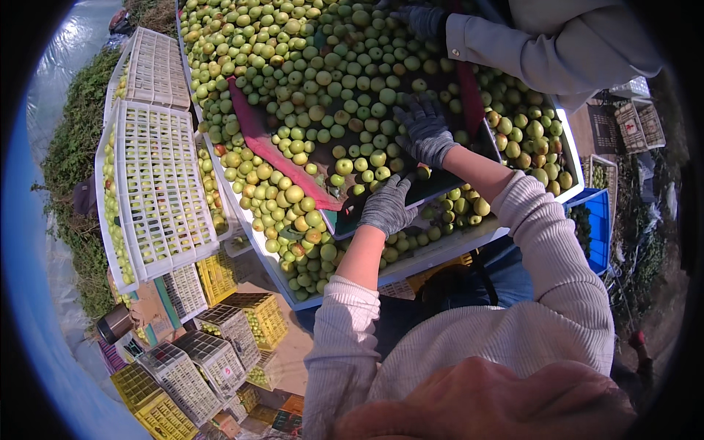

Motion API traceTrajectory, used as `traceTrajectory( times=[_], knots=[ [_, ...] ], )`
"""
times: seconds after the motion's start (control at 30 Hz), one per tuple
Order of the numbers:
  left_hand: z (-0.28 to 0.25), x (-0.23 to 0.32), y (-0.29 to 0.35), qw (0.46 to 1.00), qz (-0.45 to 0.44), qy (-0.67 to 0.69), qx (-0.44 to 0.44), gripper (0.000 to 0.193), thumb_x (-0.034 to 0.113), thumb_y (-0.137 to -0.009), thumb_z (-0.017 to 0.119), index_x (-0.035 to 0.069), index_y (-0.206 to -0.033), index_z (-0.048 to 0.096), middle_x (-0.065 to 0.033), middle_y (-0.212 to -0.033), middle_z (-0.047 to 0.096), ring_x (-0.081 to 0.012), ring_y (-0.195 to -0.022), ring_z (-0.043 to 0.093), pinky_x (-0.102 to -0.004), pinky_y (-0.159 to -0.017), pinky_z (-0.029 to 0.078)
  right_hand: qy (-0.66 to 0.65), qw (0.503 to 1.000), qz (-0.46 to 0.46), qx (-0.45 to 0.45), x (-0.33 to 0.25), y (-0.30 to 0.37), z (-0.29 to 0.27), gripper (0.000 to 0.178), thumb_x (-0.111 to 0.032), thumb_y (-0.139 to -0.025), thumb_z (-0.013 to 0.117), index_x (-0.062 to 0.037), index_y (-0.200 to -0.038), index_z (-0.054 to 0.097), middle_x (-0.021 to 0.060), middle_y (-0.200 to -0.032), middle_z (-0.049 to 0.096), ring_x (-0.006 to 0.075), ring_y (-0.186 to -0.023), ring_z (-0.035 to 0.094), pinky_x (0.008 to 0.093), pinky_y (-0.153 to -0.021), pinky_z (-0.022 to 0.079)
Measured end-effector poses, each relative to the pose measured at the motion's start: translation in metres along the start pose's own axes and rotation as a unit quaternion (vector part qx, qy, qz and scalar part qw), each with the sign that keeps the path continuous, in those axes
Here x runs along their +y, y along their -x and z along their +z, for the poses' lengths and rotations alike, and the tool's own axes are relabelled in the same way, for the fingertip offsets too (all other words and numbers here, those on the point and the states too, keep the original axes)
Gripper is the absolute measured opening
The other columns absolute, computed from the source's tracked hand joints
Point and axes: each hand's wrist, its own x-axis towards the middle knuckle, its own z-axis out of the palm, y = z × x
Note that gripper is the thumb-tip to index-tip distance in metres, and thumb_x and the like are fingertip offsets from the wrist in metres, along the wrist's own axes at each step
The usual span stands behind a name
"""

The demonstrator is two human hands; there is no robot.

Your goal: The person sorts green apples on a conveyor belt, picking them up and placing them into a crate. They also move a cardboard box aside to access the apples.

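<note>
Small round green fruits [323, 77], some tinged brown or red, cover a wide sorting table. Between two red cloth-covered dividers [268, 150] lies a dark sloping surface [357, 125] where the fruits are thinner. My left hand [389, 208], in a grey knitted glove, rests at the near edge of this surface, its fingers stretched toward a few fruits. Farther right and a little farther off, my right hand [425, 133] lies palm down with spread fingers among the fruits, in a matching glove. I see no fruit gripped in either hand, though the palms are hidden.
Across the table at upper right, another person's gloved hand [422, 22] reaches into the fruits. White crates [161, 183] of fruit stand along the left. Yellow crates [264, 320] are stacked at lower left. A blue bin [599, 231] stands at right, beyond the white table rim [574, 158].
</note>
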Motion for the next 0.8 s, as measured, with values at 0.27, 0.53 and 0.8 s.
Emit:
traceTrajectory(
  times=[0.27, 0.53, 0.8],
  knots=[
    [0.004, -0.001, -0.002, 1.0, -0.01, 0.009, -0.001, 0.082, 0.055, -0.089, 0.063, 0.009, -0.152, 0.041, -0.0203, -0.16, 0.034, -0.0363, -0.135, 0.051, -0.0456, -0.111, 0.044, -0.071, 0.995, 0.0, -0.071, 0.017, 0.026, -0.013, 0.06, -0.029, -0.091, 0.063, -0.0162, -0.148, 0.048, 0.0185, -0.159, 0.033, 0.0405, -0.14, 0.039, 0.0545, -0.111, 0.04],
    [0.005, -0.002, -0.001, 1.0, 0.002, -0.004, 0.006, 0.082, 0.054, -0.089, 0.064, 0.009, -0.153, 0.039, -0.0182, -0.159, 0.035, -0.0354, -0.133, 0.053, -0.0446, -0.11, 0.045, 0.009, 0.995, -0.065, 0.081, 0.03, 0.025, -0.001, 0.055, -0.02, -0.087, 0.065, -0.0106, -0.14, 0.054, 0.0187, -0.144, 0.05, 0.038, -0.133, 0.048, 0.0473, -0.111, 0.041],
    [0.004, -0.005, -0.004, 1.0, -0.002, -0.014, -0.027, 0.084, 0.032, -0.082, 0.074, 0.011, -0.153, 0.036, -0.0157, -0.158, 0.035, -0.0344, -0.133, 0.052, -0.0422, -0.109, 0.047, 0.029, 0.997, 0.029, 0.061, 0.04, -0.068, 0.02, 0.055, -0.016, -0.091, 0.055, -0.0096, -0.145, 0.048, 0.0192, -0.142, 0.051, 0.0378, -0.126, 0.054, 0.0467, -0.107, 0.044]
  ],
)
